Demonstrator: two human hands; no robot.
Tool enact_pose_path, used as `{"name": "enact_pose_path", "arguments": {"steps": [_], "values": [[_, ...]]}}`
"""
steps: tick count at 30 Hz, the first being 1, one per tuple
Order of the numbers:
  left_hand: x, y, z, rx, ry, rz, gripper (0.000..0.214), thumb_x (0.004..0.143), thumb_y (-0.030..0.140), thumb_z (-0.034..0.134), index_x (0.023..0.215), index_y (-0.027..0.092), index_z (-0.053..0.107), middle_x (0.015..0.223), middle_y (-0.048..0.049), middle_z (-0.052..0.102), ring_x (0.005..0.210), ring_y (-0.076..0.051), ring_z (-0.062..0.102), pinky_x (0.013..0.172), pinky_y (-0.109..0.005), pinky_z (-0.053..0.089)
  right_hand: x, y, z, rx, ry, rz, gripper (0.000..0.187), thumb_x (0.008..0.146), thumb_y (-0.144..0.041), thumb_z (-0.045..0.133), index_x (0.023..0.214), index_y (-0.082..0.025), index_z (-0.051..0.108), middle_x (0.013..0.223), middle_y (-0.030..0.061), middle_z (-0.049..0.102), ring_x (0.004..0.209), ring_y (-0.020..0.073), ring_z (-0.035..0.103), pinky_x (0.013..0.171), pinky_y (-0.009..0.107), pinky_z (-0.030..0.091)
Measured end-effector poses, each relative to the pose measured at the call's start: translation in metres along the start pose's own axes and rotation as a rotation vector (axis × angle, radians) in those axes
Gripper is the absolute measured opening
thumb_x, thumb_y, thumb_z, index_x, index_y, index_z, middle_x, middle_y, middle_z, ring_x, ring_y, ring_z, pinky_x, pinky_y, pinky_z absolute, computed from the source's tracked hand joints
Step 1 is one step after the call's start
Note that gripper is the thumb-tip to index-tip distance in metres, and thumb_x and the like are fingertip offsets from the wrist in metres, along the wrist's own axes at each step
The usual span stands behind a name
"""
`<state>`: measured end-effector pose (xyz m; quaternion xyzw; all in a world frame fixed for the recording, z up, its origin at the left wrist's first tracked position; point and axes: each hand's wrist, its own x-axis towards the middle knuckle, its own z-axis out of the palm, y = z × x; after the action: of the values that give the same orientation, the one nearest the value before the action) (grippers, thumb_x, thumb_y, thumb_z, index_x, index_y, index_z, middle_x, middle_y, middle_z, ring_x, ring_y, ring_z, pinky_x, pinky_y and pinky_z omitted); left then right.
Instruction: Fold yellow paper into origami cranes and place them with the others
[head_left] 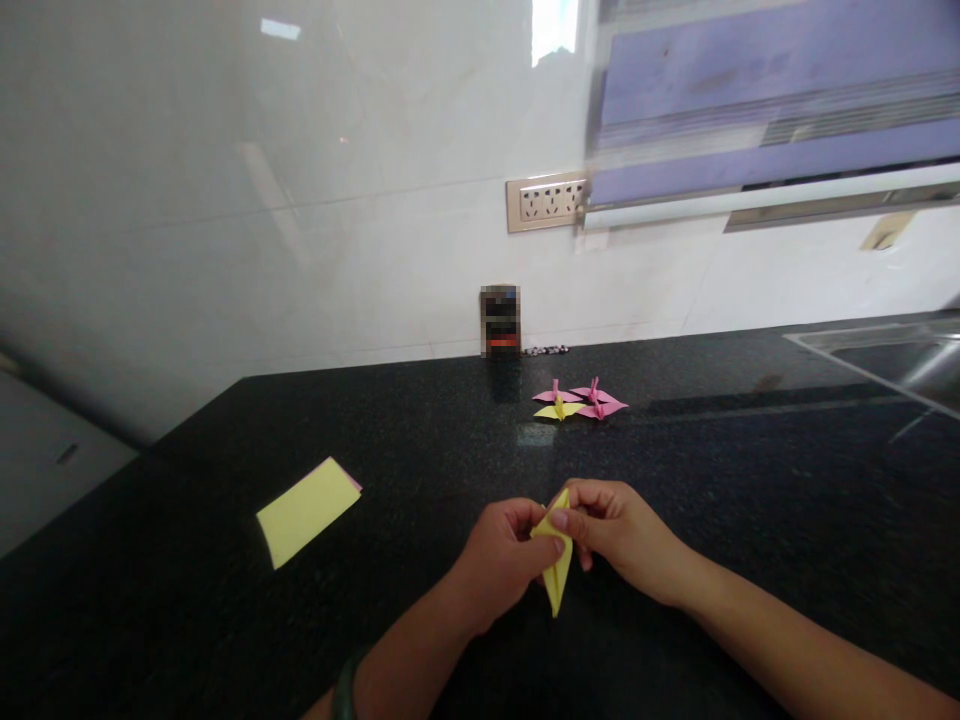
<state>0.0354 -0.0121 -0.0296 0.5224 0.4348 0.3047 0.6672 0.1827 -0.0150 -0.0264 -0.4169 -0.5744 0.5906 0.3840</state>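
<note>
Pinching a folded yellow paper between them, left hand and right hand meet over the black counter. Fingers pressed together on its upper edge. Beyond the paper lie finished paper cranes; to its left, a sheet stack.

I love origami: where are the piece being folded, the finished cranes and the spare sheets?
folded piece (556, 590): head view, its lower tip.
finished cranes (604, 408): head view, a pink wing.
spare sheets (307, 512): head view, top yellow sheet's middle.

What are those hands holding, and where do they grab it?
A folded yellow paper piece, pinched at its top end between the left hand and right hand; its pointed bottom end hangs free.
</note>
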Motion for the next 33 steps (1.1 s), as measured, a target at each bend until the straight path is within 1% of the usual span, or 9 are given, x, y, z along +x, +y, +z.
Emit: {"name": "enact_pose_path", "arguments": {"steps": [6,10,16,21,24,28,31,33], "values": [[0.001,-0.003,0.000,0.044,-0.004,0.037,0.016,0.065,0.028,0.058,0.066,0.012,0.054,0.057,0.0016,0.053,0.048,-0.007,0.044,0.047,-0.020,0.033,0.000,0.000,0.001,0.016,-0.006,-0.002,0.027,0.071,-0.039,0.056,0.067,-0.012,0.057,0.057,-0.0027,0.051,0.044,0.0046,0.042,0.040,0.017,0.034],[0.001,-0.004,0.000,0.046,-0.029,0.054,0.015,0.065,0.027,0.058,0.068,0.012,0.056,0.058,0.0011,0.054,0.050,-0.008,0.044,0.049,-0.020,0.032,0.000,0.001,0.001,0.009,-0.011,0.014,0.028,0.070,-0.040,0.056,0.067,-0.012,0.057,0.055,-0.0035,0.049,0.042,0.0045,0.041,0.040,0.017,0.033],[0.000,-0.003,-0.001,-0.001,-0.054,0.020,0.014,0.064,0.025,0.059,0.068,0.012,0.057,0.060,-0.0001,0.057,0.050,-0.008,0.045,0.050,-0.020,0.033,0.001,0.002,0.000,0.018,-0.012,0.032,0.029,0.070,-0.041,0.057,0.067,-0.012,0.057,0.055,-0.0032,0.050,0.042,0.0049,0.041,0.040,0.017,0.033],[0.000,0.001,0.000,-0.018,-0.042,-0.019,0.013,0.059,0.022,0.062,0.065,0.012,0.056,0.059,0.0004,0.057,0.050,-0.008,0.046,0.051,-0.020,0.033,0.002,0.006,-0.001,0.024,-0.014,0.020,0.030,0.068,-0.042,0.058,0.065,-0.012,0.057,0.054,-0.0031,0.050,0.041,0.0047,0.041,0.039,0.017,0.031],[-0.001,0.003,0.001,-0.019,-0.026,-0.031,0.013,0.059,0.020,0.062,0.064,0.011,0.056,0.059,0.0000,0.057,0.050,-0.008,0.046,0.051,-0.021,0.034,0.001,0.007,-0.001,0.033,-0.012,0.015,0.029,0.069,-0.041,0.058,0.066,-0.012,0.058,0.054,-0.0028,0.050,0.041,0.0048,0.041,0.039,0.017,0.031],[-0.001,0.003,-0.001,0.011,-0.023,-0.026,0.011,0.060,0.018,0.061,0.065,0.011,0.055,0.060,-0.0008,0.056,0.052,-0.008,0.045,0.051,-0.021,0.033,0.001,0.008,-0.002,0.037,0.026,-0.013,0.030,0.071,-0.040,0.057,0.060,-0.012,0.057,0.057,-0.0023,0.049,0.041,0.0047,0.041,0.039,0.018,0.031],[-0.001,0.002,-0.002,0.021,-0.035,-0.024,0.009,0.060,0.017,0.060,0.065,0.010,0.054,0.060,-0.0007,0.056,0.052,-0.008,0.045,0.051,-0.021,0.033,0.001,0.011,-0.002,0.074,0.070,-0.022,0.035,0.075,-0.042,0.051,0.055,-0.013,0.054,0.050,-0.0034,0.046,0.039,0.0054,0.041,0.039,0.018,0.032],[0.000,0.002,-0.002,0.016,-0.038,-0.023,0.009,0.060,0.015,0.059,0.065,0.010,0.054,0.060,-0.0004,0.055,0.052,-0.008,0.044,0.051,-0.021,0.032,0.001,0.012,-0.001,0.124,0.087,0.001,0.039,0.078,-0.043,0.046,0.052,-0.014,0.052,0.043,-0.0039,0.044,0.037,0.0060,0.040,0.040,0.019,0.033]]}}
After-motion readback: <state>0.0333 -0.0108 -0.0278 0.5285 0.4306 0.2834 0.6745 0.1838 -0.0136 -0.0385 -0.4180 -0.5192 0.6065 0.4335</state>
